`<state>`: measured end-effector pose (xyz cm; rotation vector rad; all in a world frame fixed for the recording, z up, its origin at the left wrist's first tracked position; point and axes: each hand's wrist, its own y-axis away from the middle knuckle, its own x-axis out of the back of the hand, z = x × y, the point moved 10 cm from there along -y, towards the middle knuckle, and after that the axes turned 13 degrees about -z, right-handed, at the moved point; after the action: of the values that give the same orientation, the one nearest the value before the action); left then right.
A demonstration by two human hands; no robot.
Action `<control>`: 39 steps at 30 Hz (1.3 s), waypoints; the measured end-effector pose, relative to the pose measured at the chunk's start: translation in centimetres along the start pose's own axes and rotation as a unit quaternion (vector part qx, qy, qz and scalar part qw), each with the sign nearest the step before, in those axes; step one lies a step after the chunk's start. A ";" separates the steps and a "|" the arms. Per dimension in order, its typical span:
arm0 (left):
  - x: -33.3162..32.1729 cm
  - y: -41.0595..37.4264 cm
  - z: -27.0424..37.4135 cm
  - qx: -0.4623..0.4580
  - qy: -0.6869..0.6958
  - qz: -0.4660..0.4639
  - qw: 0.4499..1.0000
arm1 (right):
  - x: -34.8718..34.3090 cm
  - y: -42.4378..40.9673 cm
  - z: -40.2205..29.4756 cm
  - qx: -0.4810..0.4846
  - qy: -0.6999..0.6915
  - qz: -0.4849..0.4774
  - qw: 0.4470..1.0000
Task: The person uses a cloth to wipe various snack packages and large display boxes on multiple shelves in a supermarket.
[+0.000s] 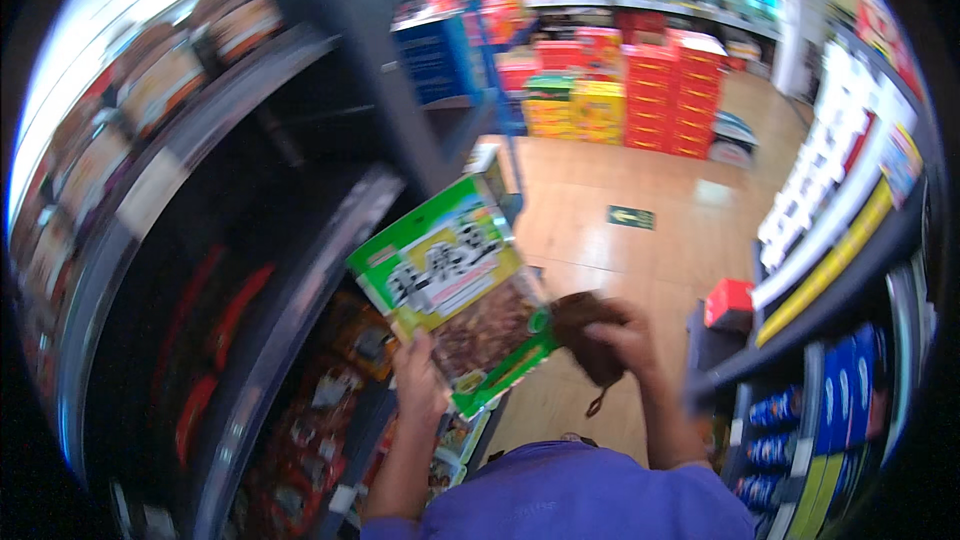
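Note:
A large green food packet (480, 315) with a picture of brown beans or nuts on its front is tilted in front of me. My left hand (421, 375) grips its lower left edge, thumb on the front. In my right hand (626, 337) is a brown cloth (589, 334) with a small hanging loop, bunched beside the packet's right corner. The cloth touches or nearly touches that corner; blur hides which.
Dark store shelves (292, 82) rise on my left, with jars (161, 82) on top and packets (307, 420) lower down. A shelf (795, 322) with a red box (729, 304) stands to the right. Stacked red cartons (671, 97) stand ahead on the tiled floor (577, 187).

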<state>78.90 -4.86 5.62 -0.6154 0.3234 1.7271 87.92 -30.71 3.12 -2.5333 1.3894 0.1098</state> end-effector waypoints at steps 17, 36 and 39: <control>4.1 -7.0 22.1 -0.139 -0.040 0.136 0.980 | 2.6 -1.3 3.7 0.006 -0.057 0.105 0.993; 18.6 -12.3 29.3 -0.100 -0.610 0.348 0.705 | 2.4 0.4 3.2 -0.018 -0.067 0.102 0.992; 9.4 -11.9 27.4 -0.030 -0.737 0.334 0.587 | 2.5 0.4 3.3 -0.009 -0.057 0.103 0.993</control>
<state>82.71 20.12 24.15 1.1799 -0.8158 2.3410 89.14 -32.17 -0.58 -2.3505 1.6043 0.3019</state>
